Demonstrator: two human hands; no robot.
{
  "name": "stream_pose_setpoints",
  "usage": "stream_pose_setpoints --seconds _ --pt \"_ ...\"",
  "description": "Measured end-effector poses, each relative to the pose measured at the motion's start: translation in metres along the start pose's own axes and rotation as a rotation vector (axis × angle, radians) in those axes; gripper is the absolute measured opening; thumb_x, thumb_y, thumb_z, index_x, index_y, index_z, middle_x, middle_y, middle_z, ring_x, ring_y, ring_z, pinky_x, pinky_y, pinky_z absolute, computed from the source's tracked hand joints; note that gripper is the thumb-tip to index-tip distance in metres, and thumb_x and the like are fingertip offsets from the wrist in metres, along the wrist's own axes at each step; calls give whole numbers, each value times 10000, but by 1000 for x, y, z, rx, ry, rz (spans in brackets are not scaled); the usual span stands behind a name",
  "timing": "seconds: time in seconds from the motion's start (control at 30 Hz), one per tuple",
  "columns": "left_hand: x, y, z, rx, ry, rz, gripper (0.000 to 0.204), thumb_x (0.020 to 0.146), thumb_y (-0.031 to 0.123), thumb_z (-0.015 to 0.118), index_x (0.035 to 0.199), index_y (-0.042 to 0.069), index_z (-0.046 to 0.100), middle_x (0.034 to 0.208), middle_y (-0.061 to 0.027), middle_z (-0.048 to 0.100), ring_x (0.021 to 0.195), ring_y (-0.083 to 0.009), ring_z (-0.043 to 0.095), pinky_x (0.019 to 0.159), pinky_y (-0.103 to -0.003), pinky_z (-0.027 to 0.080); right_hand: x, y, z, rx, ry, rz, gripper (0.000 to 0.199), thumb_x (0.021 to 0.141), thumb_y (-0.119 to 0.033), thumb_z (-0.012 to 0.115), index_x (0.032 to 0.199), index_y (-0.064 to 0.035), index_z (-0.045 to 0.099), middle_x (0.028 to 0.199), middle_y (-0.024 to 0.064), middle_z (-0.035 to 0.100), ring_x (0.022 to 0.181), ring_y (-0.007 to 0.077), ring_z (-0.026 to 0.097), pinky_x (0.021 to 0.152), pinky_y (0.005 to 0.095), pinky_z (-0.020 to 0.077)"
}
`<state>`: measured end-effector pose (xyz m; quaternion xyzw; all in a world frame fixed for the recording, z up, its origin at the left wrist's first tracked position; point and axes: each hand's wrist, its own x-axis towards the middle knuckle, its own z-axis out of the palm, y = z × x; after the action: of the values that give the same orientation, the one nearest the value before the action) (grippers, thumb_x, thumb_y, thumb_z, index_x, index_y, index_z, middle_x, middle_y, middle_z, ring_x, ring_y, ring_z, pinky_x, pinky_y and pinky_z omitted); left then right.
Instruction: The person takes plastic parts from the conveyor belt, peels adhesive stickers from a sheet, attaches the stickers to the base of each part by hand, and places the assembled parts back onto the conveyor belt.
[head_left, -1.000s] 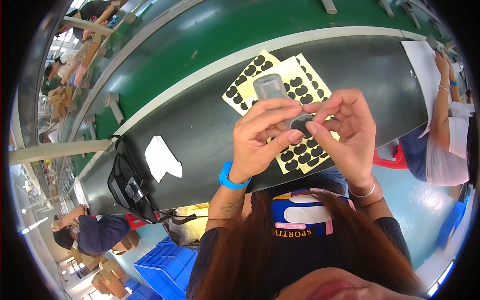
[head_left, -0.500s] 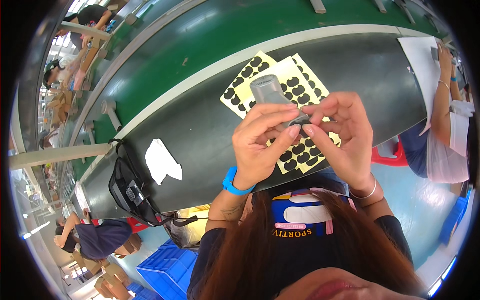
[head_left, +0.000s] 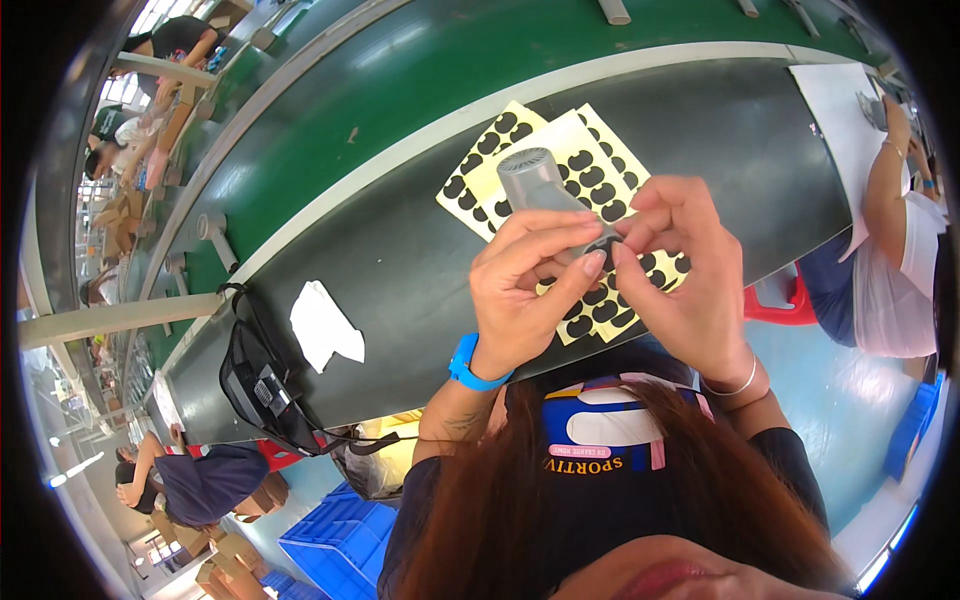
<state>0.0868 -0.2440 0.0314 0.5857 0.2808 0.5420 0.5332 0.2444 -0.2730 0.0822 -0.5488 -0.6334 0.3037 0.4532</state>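
My left hand (head_left: pixel 535 285) is wrapped round a grey appliance (head_left: pixel 540 190) shaped like a hair dryer. Its ribbed round end points away from me, and my fingers cover part of its lower end. At that lower end a small black sticker (head_left: pixel 604 243) shows between my hands. My right hand (head_left: pixel 690 265) pinches at the sticker's edge with thumb and forefinger, the other fingers curled above. Beneath both hands lie overlapping yellow sheets (head_left: pixel 552 142) with rows of black stickers.
A white cloth or paper (head_left: pixel 325 325) and a black bag (head_left: pixel 262 380) are on the dark table to the left. Beyond runs a green conveyor (head_left: pixel 400 90) with grey parts. A co-worker's arm (head_left: pixel 885 190) is at the right over a white sheet (head_left: pixel 835 120). Blue crates (head_left: pixel 335 540) stand below left.
My right thumb and fingertips have shifted slightly over the black sticker, while my left hand keeps its hold. The co-worker's hand at the right has moved with a grey piece.
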Motion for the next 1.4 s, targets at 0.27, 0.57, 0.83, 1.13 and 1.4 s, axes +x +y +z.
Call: stream_pose_setpoints --seconds 0.27,0.57,0.83,1.13,1.4 --pt "3 11 -18 -130 11 -119 179 904 -18 542 1076 -35 591 1166 -158 581 831 -130 638 666 -246 567 25 24 -8 -153 -197 23 541 783 -13 666 1286 -91 483 968 87 630 822 220 660 712 321 507" --pt "6 6 -37 165 -63 59 208 719 -72 733 908 -31 657 1043 -135 628 958 -209 606 825 -304 514 58 41 43 106 -454 -144 571 766 72 600 1284 -156 525 944 134 684 802 303 679 701 375 529" --pt "13 -27 -44 28 78 -30 487 874 -47 599 1333 -38 439 1404 -212 417 936 -185 627 815 -323 554 195 113 65 -405 -296 -421 620 648 104 652 1215 -119 540 1043 192 613 964 399 594 836 441 478" --pt "9 -38 -46 328 48 -110 214 898 14 587 1101 6 652 1180 -134 612 945 -166 635 750 -273 551 276 172 47 -894 294 -477 512 763 -117 677 1237 -103 484 1073 146 576 949 347 578 757 432 487" --pt "10 -30 -40 509 46 32 217 847 -3 626 1060 7 670 1154 -137 635 964 -210 633 790 -302 515 240 160 -35 -453 284 29 331 808 -196 669 1118 -96 604 859 99 676 619 171 609 581 294 484"
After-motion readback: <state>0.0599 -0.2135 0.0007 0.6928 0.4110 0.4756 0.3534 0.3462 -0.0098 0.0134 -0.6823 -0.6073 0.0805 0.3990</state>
